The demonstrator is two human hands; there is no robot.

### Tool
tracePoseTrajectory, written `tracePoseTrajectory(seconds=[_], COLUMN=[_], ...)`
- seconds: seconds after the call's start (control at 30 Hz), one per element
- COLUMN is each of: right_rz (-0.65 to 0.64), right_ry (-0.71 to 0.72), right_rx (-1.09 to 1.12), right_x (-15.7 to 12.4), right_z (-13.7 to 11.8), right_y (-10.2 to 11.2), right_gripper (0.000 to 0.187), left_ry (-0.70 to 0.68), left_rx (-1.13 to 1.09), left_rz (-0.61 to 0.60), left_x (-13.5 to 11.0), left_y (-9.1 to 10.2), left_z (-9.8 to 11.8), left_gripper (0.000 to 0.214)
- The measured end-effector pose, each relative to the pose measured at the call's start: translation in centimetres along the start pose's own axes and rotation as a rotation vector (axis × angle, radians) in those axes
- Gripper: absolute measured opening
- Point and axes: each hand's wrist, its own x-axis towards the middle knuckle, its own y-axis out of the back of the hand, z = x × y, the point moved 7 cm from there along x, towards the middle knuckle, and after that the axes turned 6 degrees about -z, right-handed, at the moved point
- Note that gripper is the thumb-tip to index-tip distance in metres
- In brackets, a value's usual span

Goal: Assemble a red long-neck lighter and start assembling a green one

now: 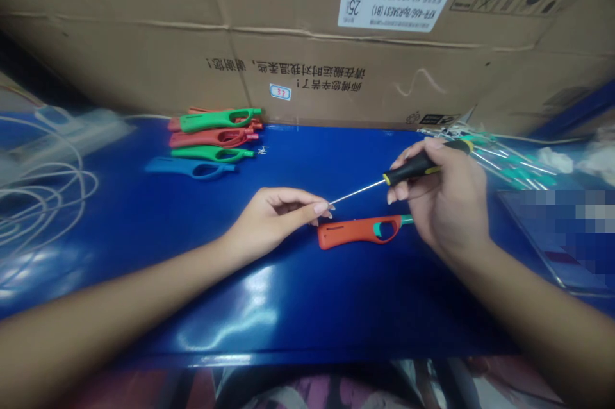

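Note:
My right hand is wrapped round the black and yellow handle of a screwdriver, its thin shaft slanting down to the left. At the shaft's tip, the thumb and fingers of my left hand are pinched together. Whether they hold the tip itself or a small screw there is too small to tell. Just below the tip lies an orange lighter with a green trigger and a green nozzle end pointing right. Part of that nozzle is hidden behind my right hand.
Green, red and blue lighter casings are piled at the back left, with small metal bits beside them. Green-ended metal rods lie at the back right. A cardboard box walls off the back. Coiled white cable sits left.

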Motion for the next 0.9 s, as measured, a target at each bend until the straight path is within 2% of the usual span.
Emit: tracePoseTrajectory(seconds=[0.27,0.9], right_rz=[-0.003,-0.016], right_ry=[0.003,0.022], right_rx=[-0.005,-0.019], right_x=[0.01,-0.02], right_z=[-0.04,-0.15], right_y=[0.08,0.01], right_gripper=[0.021,0.024], left_ry=[0.013,0.023], left_rx=[0.005,-0.016], left_rz=[0.030,0.014], left_x=[0.01,0.08], left_y=[0.37,0.11], left_z=[-0.33,-0.13], left_gripper=[0.019,0.014])
